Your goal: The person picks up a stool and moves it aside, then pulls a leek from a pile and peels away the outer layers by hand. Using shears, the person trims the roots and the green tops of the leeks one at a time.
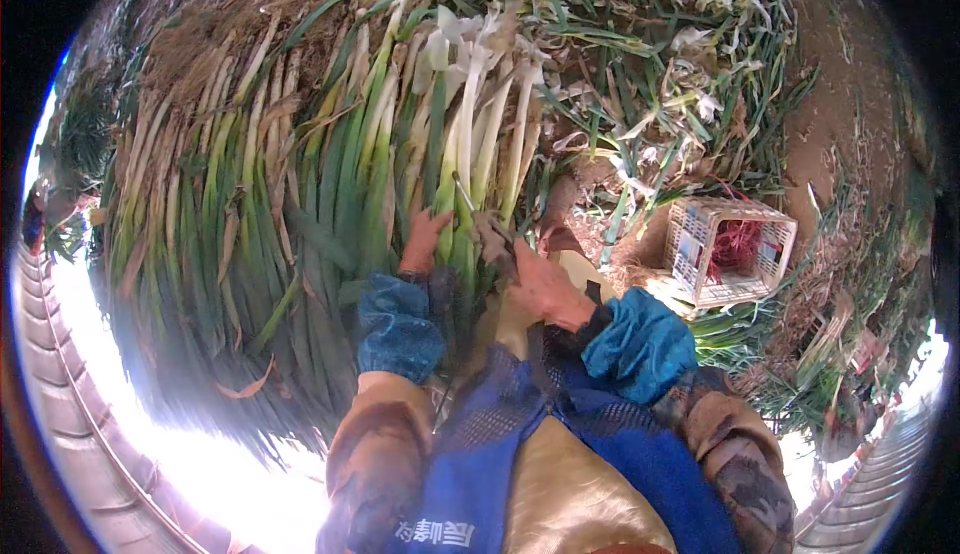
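Note:
Long green onions point(375, 144) lie side by side in a wide heap before me, with white stalks and roots at the far end and green leaves towards me. My left hand point(425, 242) is among the leaves, closed on a green onion, with some fingers hidden. In my right hand point(550, 289) is a grey air blow gun point(492, 237), its thin dark nozzle pointing up and left over the stalks. Just beyond the nozzle, several peeled white stalks point(485, 119) lie together, with loose pale skins at their root ends.
To the right, a white plastic basket point(690, 289) lies on its side with red ties point(735, 247) inside. Stripped leaves and skins point(650, 74) cover the ground at the back right. Bare soil point(825, 144) shows at the far right.

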`<state>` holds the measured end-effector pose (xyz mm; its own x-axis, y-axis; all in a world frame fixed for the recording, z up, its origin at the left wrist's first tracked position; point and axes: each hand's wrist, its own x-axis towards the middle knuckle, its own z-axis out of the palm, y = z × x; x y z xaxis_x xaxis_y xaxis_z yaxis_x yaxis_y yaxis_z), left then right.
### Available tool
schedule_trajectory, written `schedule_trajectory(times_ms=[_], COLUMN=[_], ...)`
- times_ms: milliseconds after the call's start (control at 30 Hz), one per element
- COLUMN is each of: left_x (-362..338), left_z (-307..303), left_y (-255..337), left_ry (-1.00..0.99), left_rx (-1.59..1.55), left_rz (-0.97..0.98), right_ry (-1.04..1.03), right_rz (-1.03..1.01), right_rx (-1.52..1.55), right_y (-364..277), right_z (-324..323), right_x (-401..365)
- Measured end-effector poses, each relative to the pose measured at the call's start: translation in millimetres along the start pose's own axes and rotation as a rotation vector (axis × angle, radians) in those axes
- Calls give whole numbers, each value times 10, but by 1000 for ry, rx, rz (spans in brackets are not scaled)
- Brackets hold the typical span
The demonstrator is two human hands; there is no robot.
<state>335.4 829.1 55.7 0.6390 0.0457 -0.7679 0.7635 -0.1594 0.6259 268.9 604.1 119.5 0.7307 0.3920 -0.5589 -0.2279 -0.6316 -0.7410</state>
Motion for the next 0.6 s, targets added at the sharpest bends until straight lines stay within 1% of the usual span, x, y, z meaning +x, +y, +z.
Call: schedule_trajectory(times_ms=[33,100,133,200,233,267,333,400,433,533,600], left_x=[94,403,404,416,399,383,392,533,649,374,715], left_z=[-31,-153,-192,-224,-225,-235,-223,-196,-224,-191,-215], left_y=[-154,-600,-607,-646,-604,-554,-484,-686,-828,82,446], left_ry=[44,131,90,3,-29,-59,-39,60,164,131,-93], left_rx=[2,6,-41,-143,-56,32,66,-43,282,1145,628], left_rz=[1,6,12,25,47,70,75,36,243,488,222], right_ry=[63,2,-30,32,64,29,-34,17,40,64,25], right_rz=[-95,-11,32,-52,-95,-44,52,71,86,123,83], right_rx=[18,5,0,-14,-20,-18,-13,-54,-75,-121,-144], right_y=[-27,-98,-126,-111,-107,-94,-55,10,50,141,166], right_z=[-45,-3,28,67,70,74,61,4,-7,-35,9], right_x=[-36,-104,-156,-287,-313,-261,25,416,529,667,557])
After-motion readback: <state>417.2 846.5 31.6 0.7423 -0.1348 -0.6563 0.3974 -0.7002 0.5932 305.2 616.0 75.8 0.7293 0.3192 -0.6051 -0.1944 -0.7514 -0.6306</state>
